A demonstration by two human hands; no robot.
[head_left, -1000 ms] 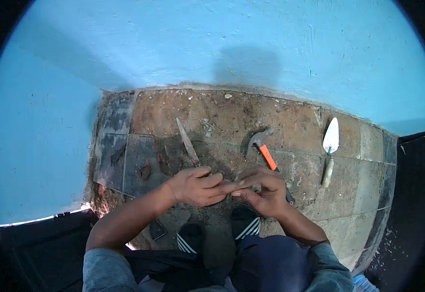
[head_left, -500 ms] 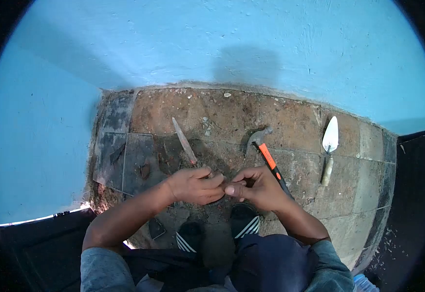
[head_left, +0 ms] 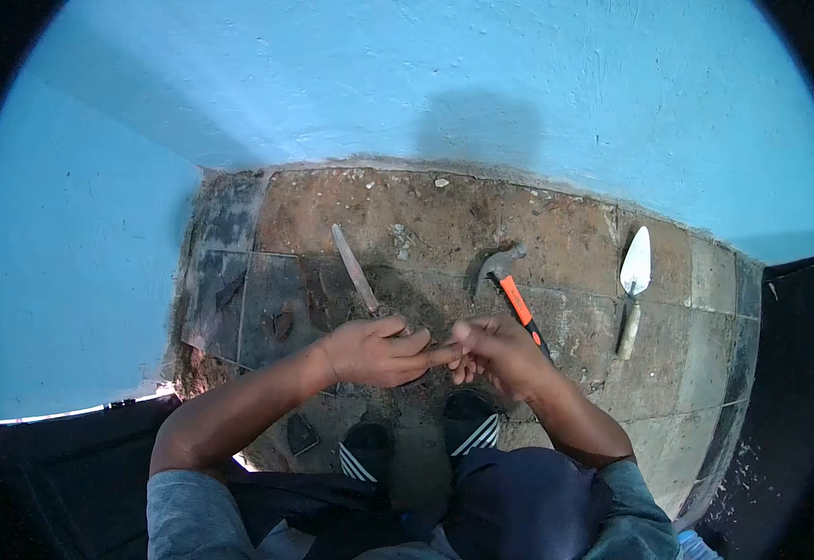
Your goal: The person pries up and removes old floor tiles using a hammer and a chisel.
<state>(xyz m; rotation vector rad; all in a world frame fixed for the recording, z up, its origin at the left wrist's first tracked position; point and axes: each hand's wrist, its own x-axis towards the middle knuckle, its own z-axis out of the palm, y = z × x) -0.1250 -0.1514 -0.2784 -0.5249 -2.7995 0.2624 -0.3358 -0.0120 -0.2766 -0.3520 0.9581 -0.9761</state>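
My left hand (head_left: 383,353) is held in front of me with one finger stretched to the right and the others partly bent; nothing shows in it. The thumb and fingers of my right hand (head_left: 500,353) close on that outstretched fingertip. Beyond my left hand, a rusty, knife-like blade (head_left: 355,269) points away toward the wall. Its near end disappears behind the hand, and its handle is hidden. A claw hammer (head_left: 519,303) with an orange and black handle lies just past my right hand, which covers its lower end.
A pointing trowel (head_left: 634,271) with a worn handle lies on the right of the dirty tiled floor (head_left: 556,243). Dark tile pieces (head_left: 281,325) and rubble are at left. Blue walls (head_left: 332,84) close off the back and left. My striped shoes (head_left: 467,420) are below my hands.
My right hand has rotated and shifted slightly up and right, its fingers now around the left fingertip. My left finger has straightened toward it. The blade, hammer and trowel stay in place on the floor.
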